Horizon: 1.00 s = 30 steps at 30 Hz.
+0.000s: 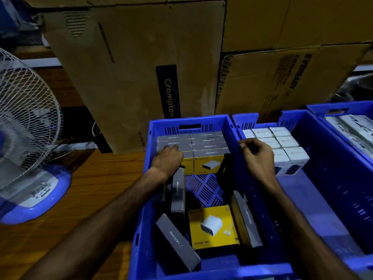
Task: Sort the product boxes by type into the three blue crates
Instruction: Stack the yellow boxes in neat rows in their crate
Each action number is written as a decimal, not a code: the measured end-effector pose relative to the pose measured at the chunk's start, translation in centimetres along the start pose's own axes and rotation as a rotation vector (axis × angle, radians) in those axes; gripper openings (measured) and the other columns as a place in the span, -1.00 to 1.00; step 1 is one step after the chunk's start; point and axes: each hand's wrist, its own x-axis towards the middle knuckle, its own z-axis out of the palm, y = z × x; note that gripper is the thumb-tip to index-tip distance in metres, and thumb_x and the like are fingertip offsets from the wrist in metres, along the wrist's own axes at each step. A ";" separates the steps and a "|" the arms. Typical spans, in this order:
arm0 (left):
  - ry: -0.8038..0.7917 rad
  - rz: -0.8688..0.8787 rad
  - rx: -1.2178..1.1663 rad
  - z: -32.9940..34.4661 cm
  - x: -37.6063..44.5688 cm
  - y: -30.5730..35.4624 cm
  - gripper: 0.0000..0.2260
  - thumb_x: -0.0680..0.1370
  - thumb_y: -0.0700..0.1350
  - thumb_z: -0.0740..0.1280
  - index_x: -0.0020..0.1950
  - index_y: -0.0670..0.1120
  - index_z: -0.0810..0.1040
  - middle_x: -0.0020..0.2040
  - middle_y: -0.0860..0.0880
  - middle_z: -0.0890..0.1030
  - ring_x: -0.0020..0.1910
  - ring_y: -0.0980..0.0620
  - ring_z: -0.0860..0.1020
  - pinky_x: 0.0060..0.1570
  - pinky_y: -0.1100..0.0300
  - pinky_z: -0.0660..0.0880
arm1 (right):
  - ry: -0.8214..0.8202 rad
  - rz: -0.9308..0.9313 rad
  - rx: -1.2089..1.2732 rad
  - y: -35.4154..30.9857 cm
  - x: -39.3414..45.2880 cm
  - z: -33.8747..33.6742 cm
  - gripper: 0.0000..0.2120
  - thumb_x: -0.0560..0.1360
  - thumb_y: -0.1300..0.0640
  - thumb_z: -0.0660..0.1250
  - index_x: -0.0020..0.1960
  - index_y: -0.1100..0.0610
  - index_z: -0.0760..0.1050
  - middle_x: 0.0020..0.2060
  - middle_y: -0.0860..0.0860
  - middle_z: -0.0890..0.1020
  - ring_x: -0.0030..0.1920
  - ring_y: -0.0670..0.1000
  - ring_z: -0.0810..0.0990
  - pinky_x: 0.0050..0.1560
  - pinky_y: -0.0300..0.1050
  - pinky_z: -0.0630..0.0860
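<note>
Three blue crates stand side by side. The left crate (141, 219) holds a neat stack of yellow-and-grey charger boxes (210, 150) at its far end. A loose yellow box (214, 227) lies flat near me, with grey-sided boxes (177, 237) leaning around it. My left hand (167, 158) rests on the left column of that stack, fingers lying over the grey tops. My right hand (258, 158) hovers over the wall between the left and middle crates, fingers loosely curled and holding nothing. The middle crate (323, 168) has white boxes (282, 142) at its far end. The right crate (331, 110) holds pale boxes (353, 126).
A blue-and-white table fan (26, 138) stands to the left on the wooden surface (90, 188). Large cardboard cartons (131, 77) and another carton (282, 81) rise directly behind the crates.
</note>
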 end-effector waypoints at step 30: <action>0.035 -0.190 -1.162 -4.5 -5.6 -0.1 -0.61 0.36 -0.21 0.66 0.14 0.00 0.72 -0.05 0.06 0.71 -0.23 0.15 0.56 -0.16 0.22 0.51 | -0.513 -0.097 0.081 -2.7 -2.7 -0.5 -0.53 0.33 -0.38 0.52 0.11 -0.13 0.67 0.03 -0.03 0.68 0.01 -0.01 0.67 0.06 0.01 0.61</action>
